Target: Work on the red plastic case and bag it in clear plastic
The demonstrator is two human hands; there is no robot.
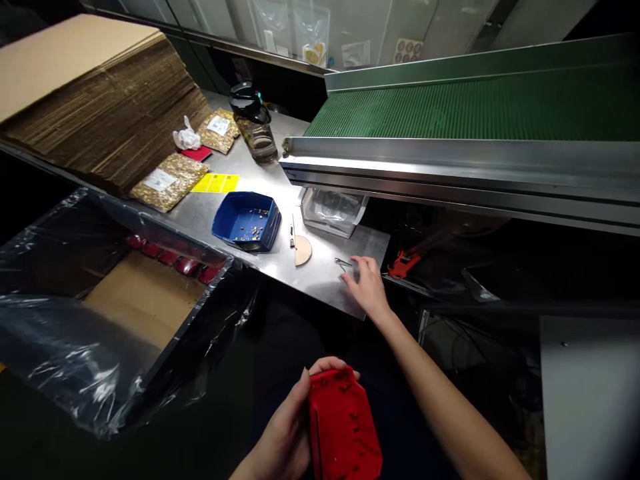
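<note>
My left hand [287, 427] grips a red plastic tray [343, 427] close to my body, low in the view, tilted with its open side facing right. My right hand [367, 287] reaches out over the front edge of the steel table [320, 277], fingers spread and resting flat beside a small metal clip [343, 263]. A tan half-round disc [303, 251] with a thin metal tool [292, 233] lies just left of that hand. A blue tray [247, 221] holding several small gold bits sits further left.
A green conveyor [470, 107] with steel rails runs at the right. Stacked cardboard sheets [95, 93], bags of gold parts [165, 181], yellow labels [216, 183] and a dark jug [253, 123] lie on the table. A plastic-lined carton [130, 300] stands at the left.
</note>
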